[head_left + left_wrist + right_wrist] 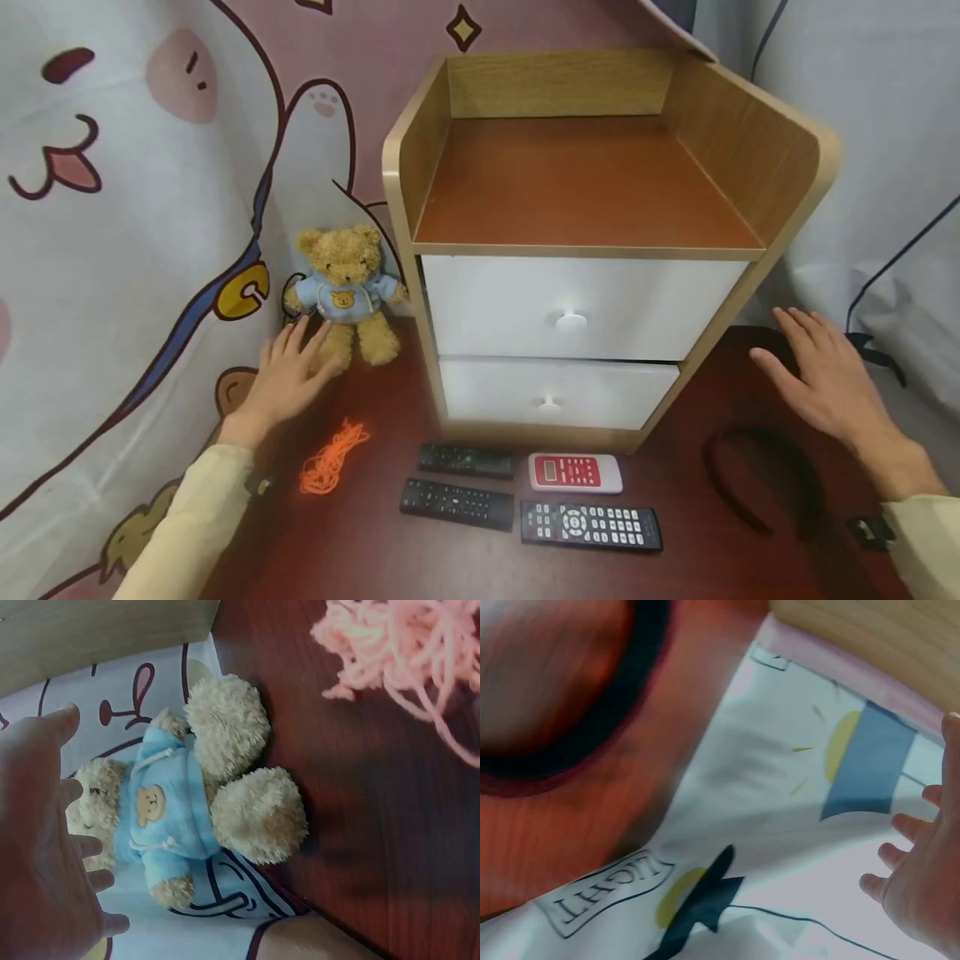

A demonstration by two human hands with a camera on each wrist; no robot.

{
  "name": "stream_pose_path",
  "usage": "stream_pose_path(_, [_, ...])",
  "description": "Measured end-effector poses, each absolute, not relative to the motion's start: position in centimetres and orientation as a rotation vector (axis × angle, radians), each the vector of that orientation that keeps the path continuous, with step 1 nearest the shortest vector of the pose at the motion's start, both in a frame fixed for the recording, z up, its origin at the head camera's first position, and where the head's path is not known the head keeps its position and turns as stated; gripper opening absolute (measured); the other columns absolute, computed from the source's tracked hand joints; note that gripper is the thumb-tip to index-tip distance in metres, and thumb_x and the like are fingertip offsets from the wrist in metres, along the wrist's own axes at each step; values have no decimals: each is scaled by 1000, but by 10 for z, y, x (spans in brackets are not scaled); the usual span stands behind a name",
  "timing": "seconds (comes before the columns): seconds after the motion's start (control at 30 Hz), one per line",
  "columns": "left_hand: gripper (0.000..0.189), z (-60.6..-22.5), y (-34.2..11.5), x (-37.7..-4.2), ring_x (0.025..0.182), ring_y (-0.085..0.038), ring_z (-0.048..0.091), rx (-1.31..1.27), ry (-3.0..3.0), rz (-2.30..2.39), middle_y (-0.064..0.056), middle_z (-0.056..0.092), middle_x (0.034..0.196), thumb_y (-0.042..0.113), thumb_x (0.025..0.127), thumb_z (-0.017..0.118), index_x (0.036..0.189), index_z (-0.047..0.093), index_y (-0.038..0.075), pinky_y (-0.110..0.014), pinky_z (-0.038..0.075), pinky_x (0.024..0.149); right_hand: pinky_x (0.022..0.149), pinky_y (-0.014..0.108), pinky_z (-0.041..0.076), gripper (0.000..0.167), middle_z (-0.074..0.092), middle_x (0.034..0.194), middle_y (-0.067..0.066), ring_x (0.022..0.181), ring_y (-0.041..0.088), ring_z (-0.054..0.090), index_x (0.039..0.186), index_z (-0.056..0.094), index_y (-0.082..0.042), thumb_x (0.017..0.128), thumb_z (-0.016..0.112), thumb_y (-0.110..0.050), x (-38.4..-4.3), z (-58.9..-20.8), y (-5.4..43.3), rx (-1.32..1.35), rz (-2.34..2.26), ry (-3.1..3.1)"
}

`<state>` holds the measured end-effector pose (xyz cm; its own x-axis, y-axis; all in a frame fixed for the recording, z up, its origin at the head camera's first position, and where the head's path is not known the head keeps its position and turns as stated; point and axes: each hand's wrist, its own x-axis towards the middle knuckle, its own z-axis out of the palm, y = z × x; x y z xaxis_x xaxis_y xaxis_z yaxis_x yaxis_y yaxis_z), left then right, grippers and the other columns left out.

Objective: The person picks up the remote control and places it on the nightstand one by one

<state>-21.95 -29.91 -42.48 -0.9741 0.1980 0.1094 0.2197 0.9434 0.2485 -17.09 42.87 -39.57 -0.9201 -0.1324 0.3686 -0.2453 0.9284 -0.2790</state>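
My left hand [281, 379] hovers with spread, fairly straight fingers in front of a teddy bear [348, 283] in a light blue hoodie. The bear sits against the cloth backdrop, left of a wooden cabinet [592, 179] with two white drawers. In the left wrist view the hand [45, 847] holds nothing, and the bear [172, 799] lies beyond its fingers. Below that hand is a tangle of orange string [333, 457]. On the cabinet's right, my right hand [832, 379] is held up with fingers extended and nothing in it. A dark headband [731, 487] lies beneath it.
Several remotes lie before the cabinet: a black one [465, 461], another black one [456, 503], a white-and-red one [576, 473] and one with pale buttons [591, 526]. The lower drawer [558, 392] appears slightly pulled out. Printed cloth [135, 250] hangs behind and left of the dark red table [375, 550].
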Motion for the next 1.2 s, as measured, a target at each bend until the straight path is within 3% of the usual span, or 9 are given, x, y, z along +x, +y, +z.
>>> stream_pose_path(0.3, [70,-426,-281,-214,151,-48,8,-432,-2955,-531,-20,12,166,57,101,43,159,24,24,-73,8,115,121,62,8,67,22,162,25,150,46,17,160,19,-17,103,52,-24,-159,-356,399,263,741,-2686])
stream_pose_path(0.37, [69,-426,-276,-212,151,-47,11,-467,-2932,-533,-20,16,165,55,101,46,159,26,23,-72,10,115,126,48,13,64,26,162,22,152,35,21,160,22,-21,103,51,-23,-157,-348,390,262,778,-2645])
stream_pose_path(0.43, [68,-427,-272,-209,150,-47,13,-504,-2912,-541,-21,20,164,53,101,48,158,29,22,-71,12,116,122,26,21,59,32,160,17,148,13,30,158,27,-23,104,50,-21,-156,-339,380,260,836,-2584])
stream_pose_path(0.5, [68,-426,-266,-206,150,-47,15,-539,-2901,-555,-21,23,163,52,100,50,157,31,20,-69,13,117,109,6,24,55,39,157,9,136,-8,36,156,31,-24,105,48,-20,-154,-329,369,249,875,-2517])
stream_pose_path(0.57, [67,-427,-261,-203,149,-48,17,-573,-2898,-584,-21,24,163,51,100,51,156,34,18,-68,14,117,95,-2,25,50,46,152,0,121,-20,37,154,36,-25,105,47,-21,-153,-317,358,231,902,-2455])
stream_pose_path(0.77, [65,-434,-245,-192,146,-45,29,-630,-2914,-664,-18,28,162,50,99,54,153,40,16,-66,24,116,96,5,34,42,49,133,-19,116,-11,46,149,42,-18,107,38,-15,-151,-280,330,374,983,-2297])
stream_pose_path(0.87, [65,-442,-237,-189,144,-42,34,-668,-2909,-706,-16,32,160,50,98,56,152,41,17,-63,29,115,100,10,38,42,49,134,-18,120,-1,49,148,42,-11,107,34,-10,-153,-262,319,499,1039,-2214])
stream_pose_path(1.0, [64,-454,-229,-187,139,-39,43,-749,-2859,-733,-16,41,154,48,97,60,149,45,15,-58,36,113,108,17,35,41,47,138,-15,125,6,47,148,41,-10,107,33,-13,-156,-243,305,549,1031,-2140])
stream_pose_path(1.2, [58,-466,-216,-183,127,-33,56,-848,-2803,-706,-14,55,141,39,93,69,142,53,12,-53,46,106,103,19,34,45,44,139,-14,121,8,45,148,37,-6,104,29,-10,-161,-212,287,598,956,-2050])
